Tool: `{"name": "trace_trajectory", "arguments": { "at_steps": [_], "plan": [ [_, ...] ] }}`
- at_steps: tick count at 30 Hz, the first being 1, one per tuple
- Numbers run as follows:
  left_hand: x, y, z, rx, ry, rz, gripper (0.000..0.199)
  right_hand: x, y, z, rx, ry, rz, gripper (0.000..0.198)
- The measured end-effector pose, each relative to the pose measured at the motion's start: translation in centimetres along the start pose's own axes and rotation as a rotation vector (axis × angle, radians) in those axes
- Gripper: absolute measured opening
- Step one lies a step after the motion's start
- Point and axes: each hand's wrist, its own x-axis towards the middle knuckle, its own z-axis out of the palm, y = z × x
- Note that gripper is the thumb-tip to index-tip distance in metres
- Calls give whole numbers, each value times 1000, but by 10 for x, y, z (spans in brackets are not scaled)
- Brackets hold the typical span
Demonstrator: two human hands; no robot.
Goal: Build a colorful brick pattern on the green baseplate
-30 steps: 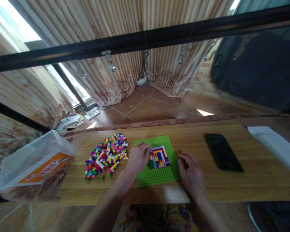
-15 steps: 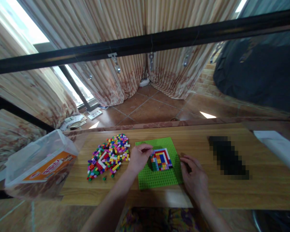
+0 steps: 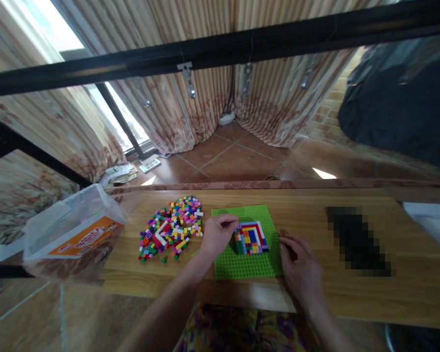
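Observation:
A green studded baseplate [image 3: 249,268] lies on the table with a square patch of colourful toy bricks [image 3: 252,238] near its middle. My left hand [image 3: 218,235] reaches over the plate's left side, thumb and fingertips pinched at the patch's upper left corner. Whatever sits in that pinch is too small to make out. At the plate's right edge, my right hand [image 3: 301,261] has its curled fingertips and thumb against the rim. Left of the plate spreads a pile of loose toy bricks [image 3: 172,227] in many colours.
A clear plastic box [image 3: 75,230] with an orange label stands at the table's left end. On the right of the wooden table [image 3: 304,203] lies a dark pixelated object [image 3: 357,239], with white paper [image 3: 429,225] beyond. A black bar [image 3: 212,49] crosses in front of the curtains.
The whole view has shifted slightly, so everything sits a little further right and most table items slightly higher. Both hands keep nearly the same places relative to the baseplate.

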Motion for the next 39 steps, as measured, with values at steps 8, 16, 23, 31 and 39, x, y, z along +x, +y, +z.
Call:
{"name": "trace_trajectory", "arguments": {
  "at_steps": [8, 16, 23, 31, 39],
  "plan": [
    [-1, -6, 2, 29, 8, 50, 12, 0, 4, 1, -9, -13, -38, 28],
    [-7, -6, 6, 101, 4, 109, 21, 0, 12, 3, -42, -35, -67, 36],
    [-2, -9, 13, -7, 8, 9, 18, -1, 11, 1, -66, -56, -59, 42],
    [-1, -6, 11, 71, -27, 12, 22, 0, 7, -3, -97, -51, -57, 41],
    [-9, 2, 8, 289, -59, 119, 23, 1, 13, -2, -132, -56, -88, 41]
  ]
}}
